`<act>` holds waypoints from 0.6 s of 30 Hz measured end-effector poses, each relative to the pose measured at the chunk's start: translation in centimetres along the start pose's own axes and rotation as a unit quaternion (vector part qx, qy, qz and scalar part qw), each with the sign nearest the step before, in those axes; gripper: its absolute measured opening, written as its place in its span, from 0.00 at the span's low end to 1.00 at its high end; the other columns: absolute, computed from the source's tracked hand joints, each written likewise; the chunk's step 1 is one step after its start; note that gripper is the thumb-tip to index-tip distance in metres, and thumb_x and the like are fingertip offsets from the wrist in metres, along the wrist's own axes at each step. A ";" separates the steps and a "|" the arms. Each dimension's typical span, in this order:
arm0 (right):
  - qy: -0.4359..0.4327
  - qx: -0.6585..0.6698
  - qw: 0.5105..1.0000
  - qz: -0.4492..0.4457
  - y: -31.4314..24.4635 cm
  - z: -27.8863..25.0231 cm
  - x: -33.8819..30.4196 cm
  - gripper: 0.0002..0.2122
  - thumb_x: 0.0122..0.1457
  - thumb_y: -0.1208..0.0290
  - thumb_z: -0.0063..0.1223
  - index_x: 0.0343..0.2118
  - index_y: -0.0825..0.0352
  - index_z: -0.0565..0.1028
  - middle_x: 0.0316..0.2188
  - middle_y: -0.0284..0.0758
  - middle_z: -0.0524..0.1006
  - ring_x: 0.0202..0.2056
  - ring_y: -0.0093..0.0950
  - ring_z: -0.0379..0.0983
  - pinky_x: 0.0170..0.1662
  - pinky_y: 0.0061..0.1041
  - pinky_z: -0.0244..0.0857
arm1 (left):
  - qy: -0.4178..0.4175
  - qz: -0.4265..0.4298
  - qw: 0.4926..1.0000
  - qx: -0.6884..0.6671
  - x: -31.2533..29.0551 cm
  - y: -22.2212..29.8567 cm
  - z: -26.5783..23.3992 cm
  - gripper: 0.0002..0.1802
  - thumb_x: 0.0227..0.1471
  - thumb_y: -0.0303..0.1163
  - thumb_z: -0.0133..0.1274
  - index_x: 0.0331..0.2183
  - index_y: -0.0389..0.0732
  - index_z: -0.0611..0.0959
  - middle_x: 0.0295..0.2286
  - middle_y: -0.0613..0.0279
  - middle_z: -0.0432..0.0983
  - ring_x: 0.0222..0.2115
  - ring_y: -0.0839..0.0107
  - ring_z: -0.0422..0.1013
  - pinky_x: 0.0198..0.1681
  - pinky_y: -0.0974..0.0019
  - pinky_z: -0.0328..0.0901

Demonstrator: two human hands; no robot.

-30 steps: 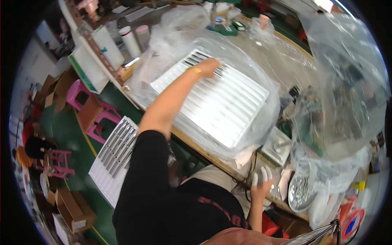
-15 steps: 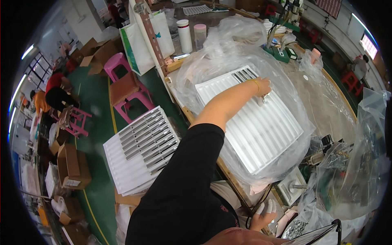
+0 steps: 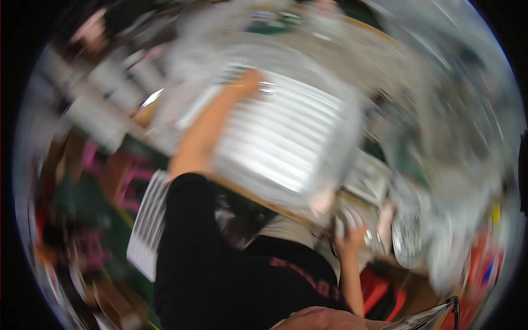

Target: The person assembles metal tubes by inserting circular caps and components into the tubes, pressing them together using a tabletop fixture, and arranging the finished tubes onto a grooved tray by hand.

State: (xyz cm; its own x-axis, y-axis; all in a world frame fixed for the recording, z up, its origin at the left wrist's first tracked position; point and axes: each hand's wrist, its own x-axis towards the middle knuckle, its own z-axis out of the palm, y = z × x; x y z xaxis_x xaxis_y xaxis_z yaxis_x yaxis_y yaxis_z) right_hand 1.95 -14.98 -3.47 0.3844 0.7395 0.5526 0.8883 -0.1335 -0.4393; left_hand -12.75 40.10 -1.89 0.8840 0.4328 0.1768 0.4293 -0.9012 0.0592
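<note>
Motion blur smears the whole view. My left hand reaches over the far part of a white ribbed tray, a yellow band at its wrist. Its fingers are bent down and partly smeared, with small shiny metal pieces at their tips. Beside that hand, dark metal pieces lie in the tray's far-left grooves. Down by the table's near edge is my right hand, its fingers stretched out, with white covers on several fingertips. Close to it sits a round dish of small grey pieces.
Clear plastic sheeting lies around the tray. A second white tray with metal pieces is at my left, near a pink stool. A pale box-shaped fixture and bunched plastic bags are at the right.
The view has swung, so the tray, table and both hands appear shifted left and up. My left hand stays over the tray's far part with shiny metal at its fingers. More of my right forearm shows.
</note>
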 end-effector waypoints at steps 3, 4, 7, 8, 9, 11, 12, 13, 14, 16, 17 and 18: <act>-0.023 0.053 0.998 0.036 0.6 -0.8 0.9 0.18 0.48 0.73 0.58 0.45 0.63 0.72 0.45 0.38 0.72 0.45 0.39 0.67 0.48 0.36 0.59 | -0.047 -0.036 0.993 0.101 -1.9 -0.9 -1.1 0.07 0.37 0.19 0.52 0.25 0.36 0.76 0.26 0.46 0.70 0.30 0.50 0.66 0.33 0.53 0.60; -0.011 0.083 0.995 0.049 0.7 -1.1 1.6 0.18 0.48 0.73 0.58 0.44 0.63 0.72 0.44 0.39 0.72 0.44 0.39 0.68 0.47 0.36 0.60 | -0.056 -0.002 0.987 0.152 -2.9 -1.8 -2.1 0.08 0.39 0.22 0.54 0.28 0.35 0.76 0.28 0.46 0.69 0.33 0.49 0.64 0.36 0.52 0.59; 0.073 -0.016 0.997 0.031 4.7 -5.2 3.9 0.16 0.49 0.73 0.58 0.43 0.64 0.73 0.40 0.40 0.74 0.40 0.38 0.70 0.44 0.35 0.63 | 0.012 0.028 0.999 0.010 -2.7 0.9 -3.2 0.11 0.41 0.25 0.56 0.31 0.36 0.74 0.28 0.47 0.69 0.34 0.48 0.65 0.38 0.53 0.60; 0.123 0.064 0.986 0.092 6.9 -6.6 4.1 0.16 0.49 0.74 0.58 0.43 0.64 0.73 0.37 0.39 0.75 0.36 0.36 0.72 0.40 0.31 0.65 | -0.006 0.014 0.999 -0.032 -1.7 3.1 -3.0 0.11 0.42 0.23 0.55 0.31 0.36 0.73 0.28 0.47 0.69 0.33 0.48 0.65 0.37 0.53 0.60; 0.148 0.057 0.980 0.123 9.5 -8.2 5.0 0.14 0.49 0.74 0.57 0.42 0.64 0.74 0.35 0.39 0.76 0.35 0.34 0.73 0.38 0.29 0.66 | -0.007 0.028 0.999 -0.036 -1.1 4.5 -2.9 0.11 0.42 0.23 0.55 0.31 0.36 0.73 0.28 0.47 0.69 0.33 0.48 0.65 0.37 0.53 0.60; 0.177 0.011 0.965 0.193 13.8 -10.2 7.5 0.11 0.51 0.74 0.54 0.39 0.64 0.76 0.33 0.40 0.77 0.32 0.34 0.74 0.36 0.28 0.66 | 0.039 0.004 0.999 -0.013 -1.1 5.9 -2.9 0.09 0.44 0.24 0.54 0.31 0.35 0.72 0.27 0.48 0.69 0.32 0.49 0.65 0.35 0.53 0.60; 0.178 -0.030 0.956 0.232 15.4 -10.8 9.2 0.10 0.52 0.73 0.53 0.38 0.64 0.77 0.32 0.41 0.77 0.31 0.34 0.74 0.37 0.28 0.66 | 0.039 0.004 0.999 -0.011 -1.5 5.6 -2.9 0.09 0.44 0.24 0.54 0.31 0.35 0.72 0.27 0.48 0.69 0.32 0.49 0.65 0.35 0.53 0.60; 0.159 -0.053 0.962 0.215 17.6 -11.0 10.8 0.10 0.52 0.72 0.52 0.37 0.64 0.77 0.31 0.41 0.77 0.32 0.35 0.74 0.37 0.29 0.66 | 0.057 -0.008 0.998 0.027 -1.8 5.0 -2.7 0.09 0.44 0.25 0.54 0.31 0.35 0.73 0.27 0.48 0.69 0.31 0.49 0.65 0.35 0.53 0.60; 0.140 -0.075 0.967 0.197 19.9 -10.9 12.2 0.09 0.53 0.70 0.51 0.36 0.64 0.78 0.31 0.42 0.78 0.32 0.36 0.75 0.36 0.30 0.66 | 0.074 -0.023 0.995 0.065 -2.3 4.8 -2.6 0.09 0.45 0.25 0.55 0.31 0.35 0.73 0.27 0.48 0.69 0.31 0.49 0.65 0.34 0.53 0.60; 0.089 -0.136 0.964 0.211 23.0 -9.2 14.8 0.09 0.50 0.69 0.53 0.34 0.63 0.79 0.31 0.42 0.78 0.33 0.38 0.75 0.36 0.33 0.67 | 0.116 -0.030 0.989 0.084 -3.5 5.3 -2.2 0.09 0.46 0.27 0.55 0.31 0.35 0.73 0.26 0.49 0.69 0.29 0.51 0.66 0.33 0.55 0.61; 0.093 -0.133 0.965 0.208 23.7 -8.3 15.8 0.09 0.50 0.69 0.53 0.34 0.63 0.79 0.31 0.42 0.78 0.33 0.38 0.75 0.36 0.33 0.67 | 0.157 -0.035 0.982 0.099 -3.9 6.3 -2.7 0.10 0.47 0.28 0.56 0.31 0.35 0.73 0.25 0.50 0.69 0.28 0.53 0.66 0.32 0.58 0.61; 0.003 -0.199 0.949 0.243 24.3 -7.5 16.7 0.08 0.49 0.70 0.53 0.32 0.64 0.79 0.31 0.43 0.78 0.34 0.39 0.75 0.37 0.33 0.68 | 0.161 -0.036 0.981 0.103 -4.4 7.5 -3.0 0.10 0.47 0.28 0.56 0.31 0.35 0.73 0.25 0.50 0.69 0.28 0.53 0.66 0.32 0.58 0.61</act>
State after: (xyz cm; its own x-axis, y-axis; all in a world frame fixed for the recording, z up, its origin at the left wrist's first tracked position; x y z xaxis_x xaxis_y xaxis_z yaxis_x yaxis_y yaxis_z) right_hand 31.83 -10.78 0.39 0.7738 0.5227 0.3578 0.6294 -0.6976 -0.3422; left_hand -13.97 31.31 0.69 0.7595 0.4357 0.4829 0.5465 -0.8301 -0.1105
